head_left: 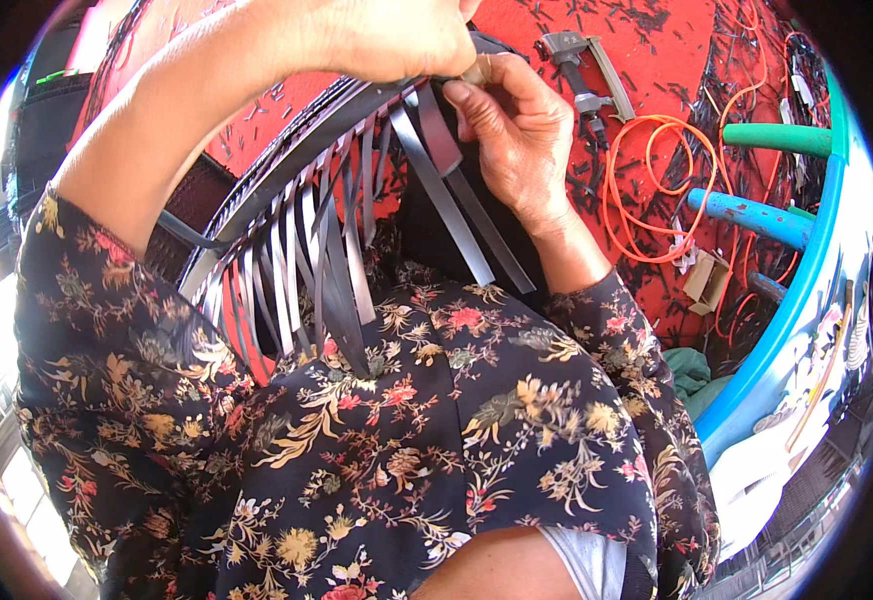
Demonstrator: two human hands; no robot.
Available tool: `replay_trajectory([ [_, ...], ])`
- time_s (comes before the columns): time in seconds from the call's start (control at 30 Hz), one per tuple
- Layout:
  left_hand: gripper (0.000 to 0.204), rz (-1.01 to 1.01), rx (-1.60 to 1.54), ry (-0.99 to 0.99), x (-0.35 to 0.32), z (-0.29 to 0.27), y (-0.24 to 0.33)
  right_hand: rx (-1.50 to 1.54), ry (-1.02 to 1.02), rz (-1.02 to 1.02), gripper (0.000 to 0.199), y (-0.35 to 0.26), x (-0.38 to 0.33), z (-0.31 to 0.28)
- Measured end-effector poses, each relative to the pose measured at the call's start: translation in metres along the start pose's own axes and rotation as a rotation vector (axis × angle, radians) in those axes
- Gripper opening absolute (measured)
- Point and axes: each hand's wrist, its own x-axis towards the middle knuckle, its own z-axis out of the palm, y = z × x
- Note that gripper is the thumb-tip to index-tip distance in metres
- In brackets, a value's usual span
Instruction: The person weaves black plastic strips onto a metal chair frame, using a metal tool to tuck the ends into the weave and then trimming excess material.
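Across my lap lies a curved dark frame point(302, 150) wrapped in flat strips. Many loose ends of black, silvery and reddish strips point(302, 250) hang from it toward me. My left hand point(387, 40) reaches over the frame from the left, its fingers curled into a fist; what they hold is hidden. My right hand point(517, 130) pinches at the frame's far end, thumb and forefinger pressed together at the upper end of a dark flat strip point(435, 135). Both hands nearly meet there. Longer silvery strips point(442, 210) dangle just below the right hand.
A pneumatic staple gun point(582, 80) lies right of my right hand, near a coiled orange air hose point(612, 190). Dark strip scraps litter the red surface point(497, 15). Blue point(752, 218) and green legs point(777, 138) jut in from the right, near a small cardboard box point(707, 280).
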Motion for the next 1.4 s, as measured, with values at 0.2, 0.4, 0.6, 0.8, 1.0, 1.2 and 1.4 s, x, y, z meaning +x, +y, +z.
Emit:
replay_trajectory([
  [0.2,0.013,-0.227,-0.17,-0.114,-0.001,-0.006,0.007,0.211,-0.033,0.014,0.007,0.004,0.0,0.003],
  [0.4,0.017,-0.245,-0.301,-0.106,0.005,-0.001,0.0,0.328,0.006,0.057,0.006,0.008,0.0,0.004],
  [0.6,0.022,-0.121,-0.483,-0.12,0.0,-0.004,-0.022,0.556,0.074,0.218,0.006,-0.009,-0.004,0.016],
  [0.8,0.021,-0.167,-0.559,-0.054,0.001,0.005,-0.034,0.577,0.134,0.175,0.006,-0.014,-0.004,0.021],
  [1.0,0.018,-0.134,-0.645,-0.012,0.001,0.019,-0.043,0.612,0.163,0.061,0.017,-0.014,0.007,0.017],
  [1.2,0.005,-0.016,-1.152,0.322,-0.01,0.065,-0.06,0.571,0.078,0.101,0.033,-0.019,0.008,0.014],
  [1.4,0.016,0.202,-0.818,0.435,-0.032,0.074,-0.053,0.307,0.025,0.024,0.019,-0.016,0.012,-0.007],
])
